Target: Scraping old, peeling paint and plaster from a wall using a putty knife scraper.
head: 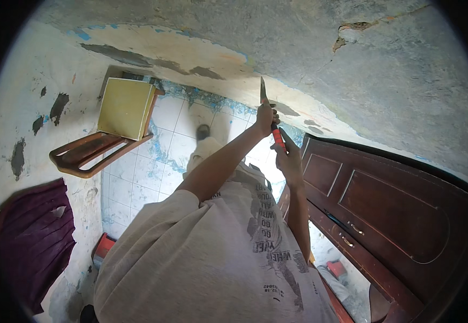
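Note:
My left hand is wrapped around a long-handled tool with a red and black handle. My right hand holds the lower end of that handle, with the fingers along it. A narrow, dark pointed blade sticks up past my left hand, in front of the wall's edge of cream paint and grey plaster. Whether the blade touches the wall cannot be told. Its exact kind is also unclear.
A wooden chair with a yellowish seat stands by the wall at left. A dark wooden cabinet with metal handles is at right. Purple cloth hangs at lower left, near a red container. Paint stains mark the tiled floor.

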Motion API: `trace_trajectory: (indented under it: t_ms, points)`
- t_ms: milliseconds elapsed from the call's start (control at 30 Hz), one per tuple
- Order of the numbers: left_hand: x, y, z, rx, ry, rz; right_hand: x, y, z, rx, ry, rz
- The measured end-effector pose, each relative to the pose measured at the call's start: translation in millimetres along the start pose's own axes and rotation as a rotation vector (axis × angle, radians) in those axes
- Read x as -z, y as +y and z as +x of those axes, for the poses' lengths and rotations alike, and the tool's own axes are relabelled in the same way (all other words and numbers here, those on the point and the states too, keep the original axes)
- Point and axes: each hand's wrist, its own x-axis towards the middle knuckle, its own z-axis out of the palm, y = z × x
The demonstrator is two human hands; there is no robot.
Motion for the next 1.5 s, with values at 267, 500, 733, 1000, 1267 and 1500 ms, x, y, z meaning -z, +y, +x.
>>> trace_trajectory:
  t_ms: [267, 500, 733, 1000, 1267, 1500]
  points:
    - [-7, 15, 31, 0.082, 0.058, 0.062, -19, -19, 13, 0.323, 0.203, -0.44]
    - [-21, 26, 37, 0.102, 0.044, 0.044, -34, -34, 19, 0.418, 0.282, -0.624]
    - [-38, 38, 18, 0.061, 0.04, 0.077, -33, -40, 24, 0.402, 0.226, -0.649]
    - [-33, 45, 31, 0.078, 0.116, 0.105, -35, -40, 39, 0.323, 0.146, -0.74]
    - [-22, 36, 38, 0.082, 0.016, 0.142, -38, -42, 27, 0.281, 0.12, -0.673]
    - [-16, 44, 44, 0.077, 0.081, 0.176, -36, -34, 43, 0.317, 0.057, -0.643]
